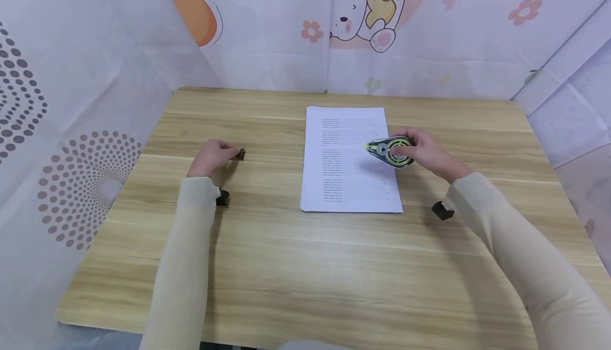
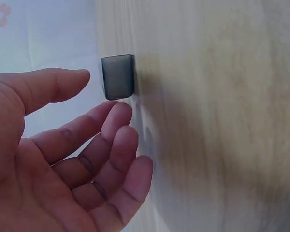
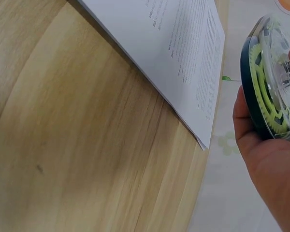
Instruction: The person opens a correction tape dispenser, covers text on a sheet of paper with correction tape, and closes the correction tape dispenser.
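My right hand (image 1: 425,151) grips a correction tape dispenser (image 1: 390,151) with a clear case and green gear wheels. Its yellow-green tip points left, over the right part of a stack of printed paper (image 1: 350,180). In the right wrist view the dispenser (image 3: 266,82) sits between thumb and fingers. On the left of the table, my left hand (image 1: 213,156) is beside a small dark translucent cap (image 1: 242,154). In the left wrist view the cap (image 2: 118,77) stands just past the fingertips; the thumb is apart from it, the fingers are loosely bent.
Both hands are over a wooden table (image 1: 286,276) with rounded corners. Patterned cloth (image 1: 267,26) hangs behind it and along the sides. A small black wrist camera (image 1: 222,198) shows at the left cuff, another black camera (image 1: 442,210) at the right cuff.
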`<control>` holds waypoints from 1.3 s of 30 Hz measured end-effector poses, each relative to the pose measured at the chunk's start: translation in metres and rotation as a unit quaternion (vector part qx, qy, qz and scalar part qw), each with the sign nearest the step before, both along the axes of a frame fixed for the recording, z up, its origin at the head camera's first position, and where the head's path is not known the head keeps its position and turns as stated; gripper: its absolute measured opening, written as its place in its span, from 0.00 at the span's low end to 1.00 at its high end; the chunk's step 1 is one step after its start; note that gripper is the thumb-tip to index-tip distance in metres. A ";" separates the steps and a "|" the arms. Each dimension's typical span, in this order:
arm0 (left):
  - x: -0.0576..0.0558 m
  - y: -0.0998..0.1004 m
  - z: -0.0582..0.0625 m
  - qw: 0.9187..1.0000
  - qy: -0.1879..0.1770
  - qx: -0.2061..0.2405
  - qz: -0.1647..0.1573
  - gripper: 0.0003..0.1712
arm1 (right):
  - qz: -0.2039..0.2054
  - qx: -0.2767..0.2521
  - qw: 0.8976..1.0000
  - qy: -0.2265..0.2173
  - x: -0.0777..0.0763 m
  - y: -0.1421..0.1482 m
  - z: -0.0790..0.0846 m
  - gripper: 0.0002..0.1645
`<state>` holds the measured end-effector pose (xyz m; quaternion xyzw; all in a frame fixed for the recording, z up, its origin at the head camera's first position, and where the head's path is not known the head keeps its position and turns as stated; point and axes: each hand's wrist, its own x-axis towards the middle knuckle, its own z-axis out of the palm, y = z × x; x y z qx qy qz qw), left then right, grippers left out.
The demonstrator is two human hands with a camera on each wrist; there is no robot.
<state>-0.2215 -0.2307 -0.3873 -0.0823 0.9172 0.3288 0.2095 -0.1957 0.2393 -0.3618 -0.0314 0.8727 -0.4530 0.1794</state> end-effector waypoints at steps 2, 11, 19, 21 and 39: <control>0.001 0.001 0.001 1.000 0.002 0.006 0.006 0.28 | 0.000 -0.002 1.000 0.001 0.000 0.000 0.000 0.25; 0.003 0.013 0.011 0.998 0.053 0.014 0.009 0.27 | 0.002 -0.022 1.000 -0.005 -0.001 0.001 -0.001 0.25; 0.004 0.028 0.013 0.995 0.097 0.030 -0.007 0.25 | 0.001 -0.016 1.000 -0.008 -0.003 0.003 0.000 0.26; 0.005 0.032 0.013 0.993 0.110 0.035 -0.016 0.24 | 0.001 -0.012 1.000 -0.006 -0.003 0.003 0.001 0.26; 0.005 0.073 0.015 0.977 0.174 0.071 -0.099 0.26 | -0.002 -0.008 1.000 -0.008 -0.001 0.005 0.006 0.26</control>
